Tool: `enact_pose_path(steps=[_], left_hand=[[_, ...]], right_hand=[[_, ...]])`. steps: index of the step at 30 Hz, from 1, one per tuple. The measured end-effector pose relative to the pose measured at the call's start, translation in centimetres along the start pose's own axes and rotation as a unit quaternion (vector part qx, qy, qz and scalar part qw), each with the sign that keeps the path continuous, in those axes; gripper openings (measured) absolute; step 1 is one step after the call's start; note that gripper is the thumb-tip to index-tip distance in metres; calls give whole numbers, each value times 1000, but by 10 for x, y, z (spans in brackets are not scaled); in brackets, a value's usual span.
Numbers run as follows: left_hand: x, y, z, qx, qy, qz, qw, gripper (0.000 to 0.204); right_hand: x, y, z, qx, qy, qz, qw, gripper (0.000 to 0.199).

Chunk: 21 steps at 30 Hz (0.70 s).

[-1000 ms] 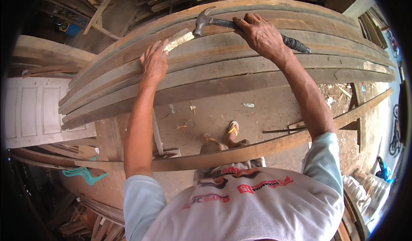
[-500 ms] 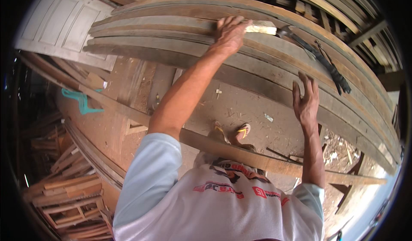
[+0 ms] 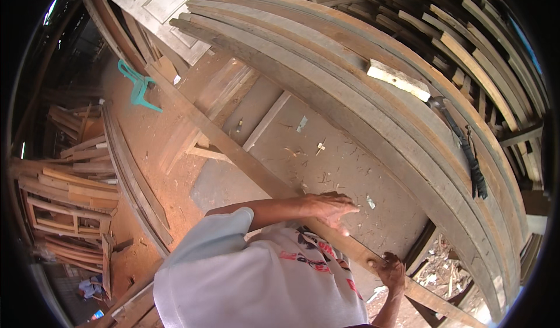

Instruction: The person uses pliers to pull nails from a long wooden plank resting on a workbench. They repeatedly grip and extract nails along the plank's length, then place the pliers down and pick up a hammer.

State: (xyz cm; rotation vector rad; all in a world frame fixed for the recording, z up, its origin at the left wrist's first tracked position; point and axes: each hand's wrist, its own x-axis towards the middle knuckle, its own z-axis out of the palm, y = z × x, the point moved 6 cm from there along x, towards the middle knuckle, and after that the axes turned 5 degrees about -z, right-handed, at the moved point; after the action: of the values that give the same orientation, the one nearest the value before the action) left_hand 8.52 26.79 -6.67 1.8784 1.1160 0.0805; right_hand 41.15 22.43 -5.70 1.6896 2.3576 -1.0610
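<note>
A long narrow wooden plank (image 3: pixel 233 153) runs slantwise across the view in front of my body. My left hand (image 3: pixel 331 210) is stretched out above it, fingers extended and holding nothing. Farther right, my right hand (image 3: pixel 392 271) is on the same plank, its fingers bent round the edge; the underside of that grip is hidden. Beyond, several long boards (image 3: pixel 326 71) lie side by side. On them rest a pale, rough-surfaced block (image 3: pixel 398 80) and a hammer (image 3: pixel 461 135) with a black-wrapped handle, its head by the block's right end.
A white panelled door (image 3: pixel 163 7) stands at the far left, with a green plastic chair (image 3: pixel 137 87) nearer. Stacked timber (image 3: pixel 76 191) fills the left side, and more wood (image 3: pixel 466 53) is piled at the far right. Wood scraps and litter dot the floor (image 3: pixel 280 153).
Both hands have moved from over the boards back toward my body. My left hand has left the pale block, and my right hand has come onto the narrow plank. The view has turned.
</note>
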Motion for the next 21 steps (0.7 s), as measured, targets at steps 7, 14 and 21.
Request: enact_pose_path(steps=[7,14,21], left_hand=[[-25,5,44,33,-171,-34,984,95],[-52,-14,7,64,-188,-62,978,78],[-103,-57,-22,84,-171,-133,973,81]], right_hand=[[-2,-34,1,-14,-106,82,991,93],[8,-60,25,-62,-65,17,996,86],[4,-141,60,11,150,-73,986,67]])
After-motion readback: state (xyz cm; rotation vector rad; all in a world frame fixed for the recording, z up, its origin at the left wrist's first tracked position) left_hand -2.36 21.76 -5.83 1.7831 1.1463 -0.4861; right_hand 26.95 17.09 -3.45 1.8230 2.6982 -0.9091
